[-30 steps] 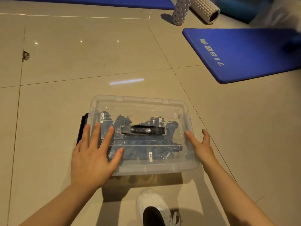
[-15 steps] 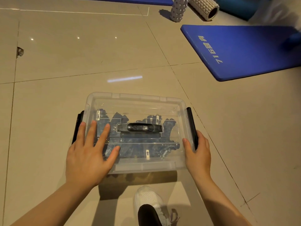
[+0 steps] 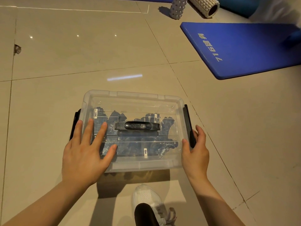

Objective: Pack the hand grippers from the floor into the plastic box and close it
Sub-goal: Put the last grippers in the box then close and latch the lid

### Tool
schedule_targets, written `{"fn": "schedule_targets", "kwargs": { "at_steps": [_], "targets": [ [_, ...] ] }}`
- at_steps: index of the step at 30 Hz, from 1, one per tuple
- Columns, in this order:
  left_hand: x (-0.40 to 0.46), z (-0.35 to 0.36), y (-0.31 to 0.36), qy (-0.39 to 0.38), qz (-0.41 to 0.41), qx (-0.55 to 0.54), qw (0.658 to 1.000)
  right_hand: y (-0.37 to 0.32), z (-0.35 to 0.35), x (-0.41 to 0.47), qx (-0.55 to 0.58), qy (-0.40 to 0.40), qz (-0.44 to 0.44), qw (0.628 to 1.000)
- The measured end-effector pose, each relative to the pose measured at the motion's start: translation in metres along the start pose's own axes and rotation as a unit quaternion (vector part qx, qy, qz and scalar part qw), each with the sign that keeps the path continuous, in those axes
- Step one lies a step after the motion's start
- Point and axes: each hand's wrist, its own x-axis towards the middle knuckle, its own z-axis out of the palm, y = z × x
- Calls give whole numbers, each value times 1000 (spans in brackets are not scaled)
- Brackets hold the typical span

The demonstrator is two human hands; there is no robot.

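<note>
The clear plastic box [image 3: 135, 98] stands on the tiled floor in front of me with its transparent lid on top. Several blue-black hand grippers [image 3: 130, 141] show through the lid, beneath the lid's black carry handle [image 3: 137, 125]. My left hand [image 3: 84, 152] lies flat on the lid's left part, fingers spread and straight. My right hand [image 3: 195, 149] is at the box's right side, thumb on the lid's edge and fingers round the black right latch [image 3: 188, 123]. The black left latch [image 3: 75, 123] sticks out beyond my left fingers.
A blue exercise mat [image 3: 247, 48] lies at the right rear. Two white foam rollers [image 3: 193, 6] stand at the top edge. My white shoe [image 3: 147, 198] is just in front of the box. Bare tile floor surrounds the box on the left and behind.
My right hand moved in from beside the box and took hold of the right latch, which now stands raised at the side. My left hand stayed flat on the lid.
</note>
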Motion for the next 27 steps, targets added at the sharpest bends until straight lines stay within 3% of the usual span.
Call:
{"fn": "schedule_targets", "kwargs": {
  "at_steps": [3, 5, 9, 11, 12, 17, 21, 27],
  "targets": [
    [0, 0, 0, 26, -25, -47, 998, -4, 4, 7, -136, -4, -119, 983],
    [1, -1, -3, 66, -103, -137, 983, -10, 11, 12, -207, -43, -193, 958],
    [8, -2, -16, 44, -291, -350, 889, -12, 13, 18, -290, -149, -244, 913],
    [10, 1, -19, 27, -333, -419, 844, -10, 10, 19, -323, -178, -260, 892],
    [10, 1, -19, 21, -338, -428, 838, -10, 10, 19, -335, -187, -265, 885],
    [10, 1, -20, 34, -320, -394, 861, -10, 10, 18, -344, -193, -270, 878],
    [7, -2, -18, 103, -261, -301, 911, -11, 10, 19, -338, -181, -270, 883],
    [6, -9, -12, 119, -242, -310, 912, -13, 11, 18, -324, -160, -265, 894]
  ]
}}
